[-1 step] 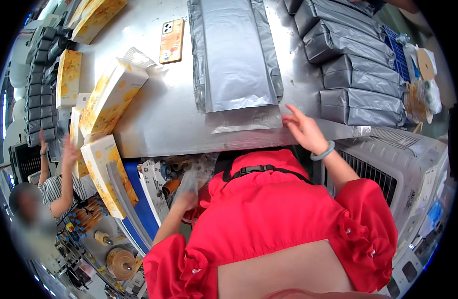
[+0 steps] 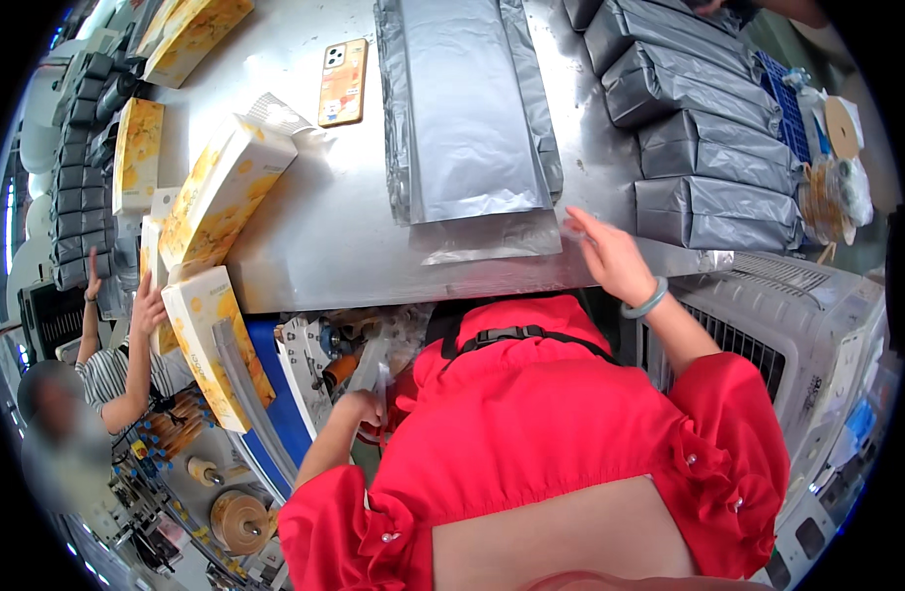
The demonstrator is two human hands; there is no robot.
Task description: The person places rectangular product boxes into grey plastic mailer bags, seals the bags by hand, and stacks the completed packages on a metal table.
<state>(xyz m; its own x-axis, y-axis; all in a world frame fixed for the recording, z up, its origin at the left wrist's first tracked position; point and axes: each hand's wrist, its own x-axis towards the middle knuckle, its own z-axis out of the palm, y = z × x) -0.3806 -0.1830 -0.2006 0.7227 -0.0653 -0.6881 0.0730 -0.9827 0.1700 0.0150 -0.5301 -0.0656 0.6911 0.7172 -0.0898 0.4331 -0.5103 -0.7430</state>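
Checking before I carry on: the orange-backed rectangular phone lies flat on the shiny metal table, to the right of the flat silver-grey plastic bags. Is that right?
Wrong side: the head view shows the orange-backed rectangular phone flat on the shiny metal table, to the left of the flat silver-grey plastic bags.

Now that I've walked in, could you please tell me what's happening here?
The person in red has an open right hand beside the grey bags on the metal table, holding nothing visible. The left hand is below the table edge by clear plastic, grip unclear. Grey packages lie to the right, yellow-patterned boxes to the left.
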